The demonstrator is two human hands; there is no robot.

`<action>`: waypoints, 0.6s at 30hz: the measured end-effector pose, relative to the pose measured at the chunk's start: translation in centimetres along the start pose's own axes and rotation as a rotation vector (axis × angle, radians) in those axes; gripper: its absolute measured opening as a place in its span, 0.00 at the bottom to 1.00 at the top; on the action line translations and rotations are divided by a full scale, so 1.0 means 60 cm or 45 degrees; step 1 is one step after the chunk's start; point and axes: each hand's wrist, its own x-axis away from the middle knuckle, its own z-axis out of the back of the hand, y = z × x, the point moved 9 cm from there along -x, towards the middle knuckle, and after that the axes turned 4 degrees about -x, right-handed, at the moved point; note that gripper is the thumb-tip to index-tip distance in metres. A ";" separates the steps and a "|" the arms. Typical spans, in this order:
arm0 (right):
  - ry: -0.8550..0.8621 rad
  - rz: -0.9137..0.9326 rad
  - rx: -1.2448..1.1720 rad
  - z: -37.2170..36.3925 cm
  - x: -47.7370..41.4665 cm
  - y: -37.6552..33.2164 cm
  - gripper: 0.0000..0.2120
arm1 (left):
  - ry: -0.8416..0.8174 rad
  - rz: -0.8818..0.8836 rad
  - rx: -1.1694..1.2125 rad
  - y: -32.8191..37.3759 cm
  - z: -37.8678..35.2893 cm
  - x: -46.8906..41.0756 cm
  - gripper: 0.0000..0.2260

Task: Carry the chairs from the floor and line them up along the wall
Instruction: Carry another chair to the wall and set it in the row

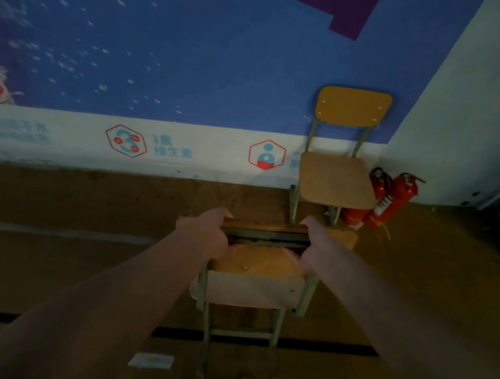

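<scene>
Mid-carry — left hand and right hand each grip the held chair by its seat edges. Next: set it against the wall, just left of the placed chair — backs aligned.

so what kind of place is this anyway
Probably a school or community hall: wood-and-metal school chairs, one standing by the wall and one held in both hands, a big printed banner across the wall, and two red fire extinguishers in the corner.

yellow-brown chair on grey-green legs, red extinguishers, blue white-speckled wall, brown floor
</scene>
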 end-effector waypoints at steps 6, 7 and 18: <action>-0.027 -0.017 0.154 -0.143 -0.077 -0.073 0.17 | -0.019 0.010 0.156 0.075 0.056 -0.092 0.30; -0.052 -0.019 0.155 -0.169 -0.092 -0.084 0.17 | -0.032 -0.005 0.057 0.088 0.055 -0.117 0.31; -0.123 -0.034 0.089 -0.429 -0.235 -0.204 0.16 | -0.159 0.656 1.085 0.217 0.104 -0.364 0.28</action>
